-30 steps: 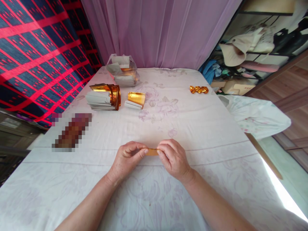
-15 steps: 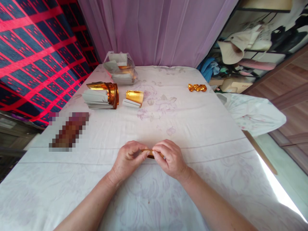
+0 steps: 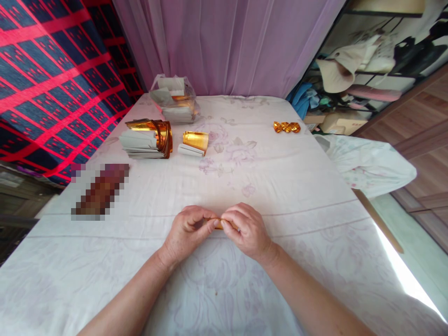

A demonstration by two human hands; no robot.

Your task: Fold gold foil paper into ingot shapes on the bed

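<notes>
We've got left hand (image 3: 185, 232) and right hand (image 3: 245, 228) pinched on the gold foil strip (image 3: 219, 224), lower centre; keep edges aligned, crease firmly.

My left hand (image 3: 185, 232) and right hand (image 3: 245, 229) sit close together over the near middle of the table (image 3: 297, 186), fingertips meeting on a small gold strip (image 3: 217, 223). Around them the cloth is bare on every side, so I could slide either hand left, right or forward across the middle. Far ahead on my left the way is blocked by a stack of gold and white papers (image 3: 147, 139), a smaller stack (image 3: 194, 143) just beside it, and a clear bag of papers (image 3: 175, 99) behind those. Folded gold pieces (image 3: 287, 127) lie well apart at the far right. A blurred patch (image 3: 100, 191) lies on the left, between me and the stacks
</notes>
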